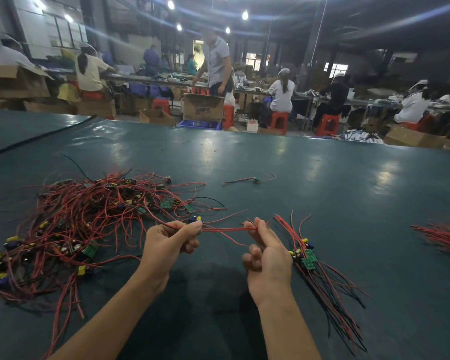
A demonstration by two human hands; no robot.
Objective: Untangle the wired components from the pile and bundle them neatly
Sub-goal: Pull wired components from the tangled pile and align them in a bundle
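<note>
Head view showed one component (196, 220) drawn clear of the pile (89, 216), its red wires (225, 229) stretched level between the two hands just above the table (309, 162). That hold seemed meant to straighten the leads and free them from the tangle before the piece joined the bundle (307, 255), which lay just right of the right hand with its boards lined up and wires fanned toward the person. The pile sat to the left, so sorting appeared to run left to right.

The left hand (166, 241) was raised, palm turned inward, with thumb and curled fingers pinching the wires beside the component. The right hand (266, 255) faced it, back toward the camera, two extended fingers pinching the wire ends and the others folded in. Both forearms reached forward from the lower edge.

A stray component (256, 180) lay farther out.
</note>
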